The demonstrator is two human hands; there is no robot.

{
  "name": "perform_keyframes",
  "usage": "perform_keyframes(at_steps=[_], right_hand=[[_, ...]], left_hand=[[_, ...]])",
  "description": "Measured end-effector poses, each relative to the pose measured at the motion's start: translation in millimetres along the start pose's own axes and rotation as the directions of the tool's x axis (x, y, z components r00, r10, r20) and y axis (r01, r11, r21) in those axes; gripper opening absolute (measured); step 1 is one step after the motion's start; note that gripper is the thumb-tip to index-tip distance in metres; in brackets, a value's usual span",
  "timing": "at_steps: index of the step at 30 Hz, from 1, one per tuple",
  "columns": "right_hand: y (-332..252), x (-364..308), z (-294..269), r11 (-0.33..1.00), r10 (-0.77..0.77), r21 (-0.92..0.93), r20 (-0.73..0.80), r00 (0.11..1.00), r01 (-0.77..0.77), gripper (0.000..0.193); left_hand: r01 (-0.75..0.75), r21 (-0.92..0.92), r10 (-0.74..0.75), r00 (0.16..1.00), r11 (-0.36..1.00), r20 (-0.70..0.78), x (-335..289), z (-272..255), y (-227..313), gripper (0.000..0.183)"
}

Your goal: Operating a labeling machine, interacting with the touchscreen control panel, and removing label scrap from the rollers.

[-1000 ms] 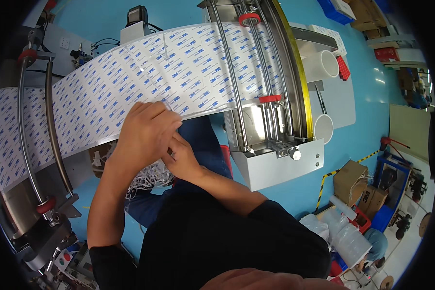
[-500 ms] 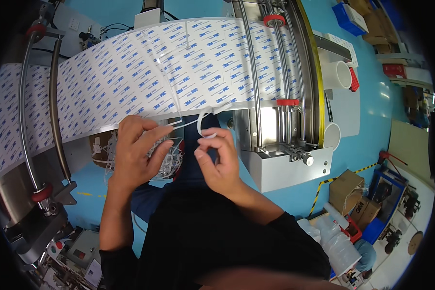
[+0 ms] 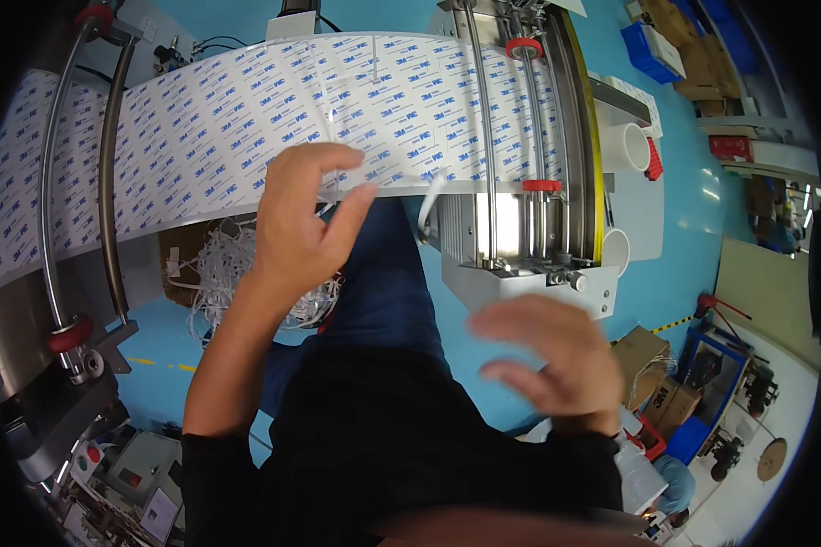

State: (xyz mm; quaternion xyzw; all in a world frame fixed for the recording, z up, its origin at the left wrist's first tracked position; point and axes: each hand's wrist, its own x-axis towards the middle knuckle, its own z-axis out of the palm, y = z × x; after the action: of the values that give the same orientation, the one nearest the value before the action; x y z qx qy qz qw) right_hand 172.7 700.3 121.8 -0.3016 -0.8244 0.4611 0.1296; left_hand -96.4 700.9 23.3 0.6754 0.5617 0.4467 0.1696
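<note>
A long white sheet point(image 3: 246, 118) with repeated blue print runs across the machine's rods. My left hand point(image 3: 306, 214) is over the sheet's near edge, its thumb and forefinger apart with nothing seen between them. A thin pale strip point(image 3: 330, 108) lies across the sheet just beyond these fingers. Farther right, a curled white strip point(image 3: 431, 208) hangs from the near edge, touched by neither hand. My right hand point(image 3: 556, 360), blurred by motion, is off to the right in front of the machine's grey housing, fingers and thumb apart. Nothing shows in it.
Tangled white strips point(image 3: 223, 273) fill a container below the sheet, left of my legs. Metal rods point(image 3: 109, 182) with red collars cross the sheet on both sides. White paper rolls point(image 3: 625, 148) stand beyond the yellow-edged rail. Cardboard boxes point(image 3: 643, 365) sit at the right.
My right hand has let go of the curled strip and swung right and nearer to me. The left hand has moved forward over the sheet's edge, away from the strip end.
</note>
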Motion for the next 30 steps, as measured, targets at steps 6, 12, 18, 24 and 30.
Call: perform_keyframes(at_steps=[6,12,18,24,30], right_hand=[[67.4,81.4,-26.2,0.799,-0.121,-0.598,-0.052,0.991,0.066,0.03],[100.2,107.5,-13.1,0.713,-0.182,-0.663,0.139,0.973,0.228,0.024],[104.8,117.7,-12.5,0.725,-0.106,-0.658,0.186,0.977,0.204,0.013],[111.8,117.9,-12.2,0.657,-0.196,-0.699,0.201,0.96,0.281,0.01],[107.3,119.2,-18.4,0.711,-0.133,-0.663,0.203,0.97,0.236,0.012]], left_hand=[[0.028,-0.001,-0.028,0.998,1.0,-0.048,9.2,-2.0,6.0,0.022],[0.036,0.032,-0.035,0.999,0.999,-0.039,0.2,-7.6,5.8,0.02],[0.05,0.023,-0.049,0.998,0.998,-0.043,-0.1,-8.1,4.3,0.019],[0.054,0.021,-0.053,0.998,0.998,-0.045,3.0,-8.5,4.1,0.019],[0.04,0.003,-0.039,0.996,0.999,-0.077,6.9,-10.3,4.1,0.019]])
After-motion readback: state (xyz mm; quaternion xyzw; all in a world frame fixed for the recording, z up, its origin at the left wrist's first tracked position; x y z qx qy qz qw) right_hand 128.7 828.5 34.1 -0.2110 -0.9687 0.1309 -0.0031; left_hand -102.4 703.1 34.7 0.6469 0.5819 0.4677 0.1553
